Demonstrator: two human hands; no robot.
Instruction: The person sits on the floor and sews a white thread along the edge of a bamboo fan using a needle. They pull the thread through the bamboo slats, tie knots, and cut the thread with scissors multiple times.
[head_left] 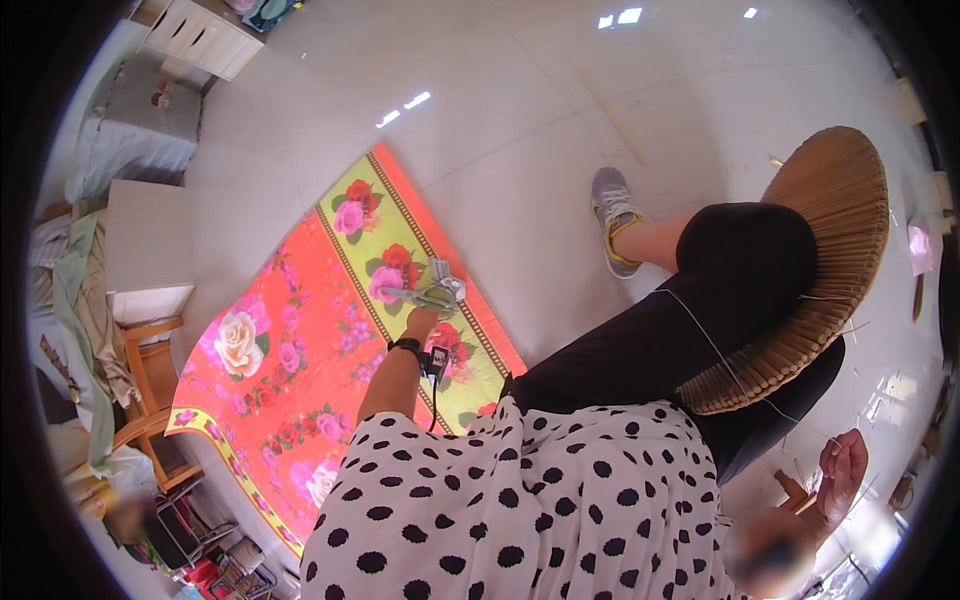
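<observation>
A brown disc (848, 195), ridged and stiff-looking, rests on black trousers (620, 345) at the right of the frame, its long axis running lower left to upper right. It lies up and left of the right hand (843, 475), the nearer one, whose fingertips pinch thin pale thread (712, 345). Near centre, the left hand (428, 314) closes around a grey tool (402, 296) over a smooth rose-printed mat (290, 350).
</observation>
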